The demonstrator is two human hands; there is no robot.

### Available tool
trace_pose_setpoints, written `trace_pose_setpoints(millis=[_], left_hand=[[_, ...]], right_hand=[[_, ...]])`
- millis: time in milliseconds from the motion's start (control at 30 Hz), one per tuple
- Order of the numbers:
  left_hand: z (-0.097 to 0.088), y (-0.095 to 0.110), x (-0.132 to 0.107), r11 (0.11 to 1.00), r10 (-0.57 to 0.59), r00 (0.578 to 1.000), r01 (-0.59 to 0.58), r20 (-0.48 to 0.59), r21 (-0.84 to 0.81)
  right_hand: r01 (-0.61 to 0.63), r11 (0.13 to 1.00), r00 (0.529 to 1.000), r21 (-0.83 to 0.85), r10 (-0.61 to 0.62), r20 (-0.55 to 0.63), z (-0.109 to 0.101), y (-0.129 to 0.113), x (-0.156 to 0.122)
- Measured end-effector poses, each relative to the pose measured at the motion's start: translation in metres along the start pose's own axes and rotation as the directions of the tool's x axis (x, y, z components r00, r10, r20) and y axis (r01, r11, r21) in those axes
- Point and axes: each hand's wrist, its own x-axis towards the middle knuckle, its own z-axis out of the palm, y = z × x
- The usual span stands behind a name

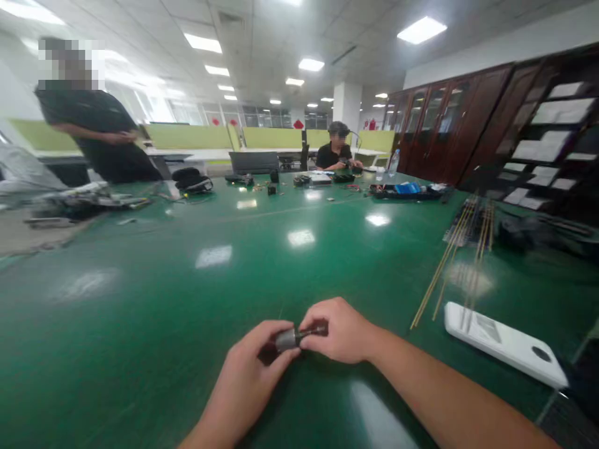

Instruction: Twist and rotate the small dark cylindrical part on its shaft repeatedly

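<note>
Low over the near middle of the table, my left hand (255,368) is closed around a small grey metal cylinder (286,340), thumb below and fingers above. From the cylinder's right end a thin dark rod-like part (320,330) extends, and my right hand (339,330) pinches it between thumb and fingers. The fingertips of both hands almost meet. Fingers hide much of both pieces, so I cannot tell whether they are one piece or two.
On the green table (140,299), long thin yellow rods (442,274) and a white oblong device (505,343) lie at right. A black tray (407,192), a bottle (394,162) and small parts sit at the far side. One person (333,156) sits opposite; another (93,125) stands left.
</note>
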Motion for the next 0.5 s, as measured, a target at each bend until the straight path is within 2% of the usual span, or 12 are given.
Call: trace_pose_setpoints(millis=[500], left_hand=[[-0.0001,0.0038,0.0022,1.0,0.004,0.999,-0.004,-0.032,-0.008]], right_hand=[[-0.03,0.999,0.999,0.028,0.029,0.018,-0.0023,-0.0058,-0.0001]])
